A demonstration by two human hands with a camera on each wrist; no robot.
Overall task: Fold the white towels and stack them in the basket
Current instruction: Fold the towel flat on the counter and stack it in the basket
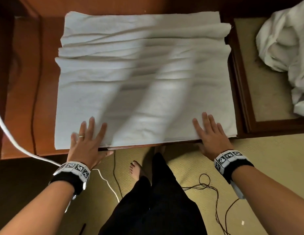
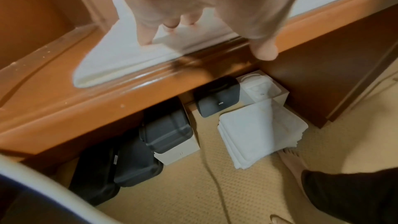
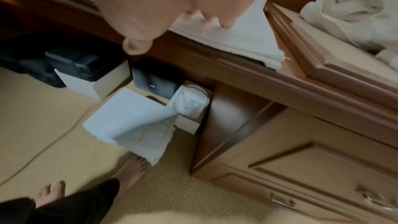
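Towel [image 1: 144, 78], spread on the desk [image 1: 22, 92] beyond both hands, is pressed flat at its near corners by the left hand [image 1: 86, 138] and right hand [image 1: 210, 133], fingers straight, nothing gripped; edges should be aligned before creasing.

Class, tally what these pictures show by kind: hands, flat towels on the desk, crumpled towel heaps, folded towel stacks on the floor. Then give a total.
Hands: 2, left hand and right hand
Flat towel on the desk: 1
Crumpled towel heap: 1
Folded towel stack on the floor: 1
Total: 5
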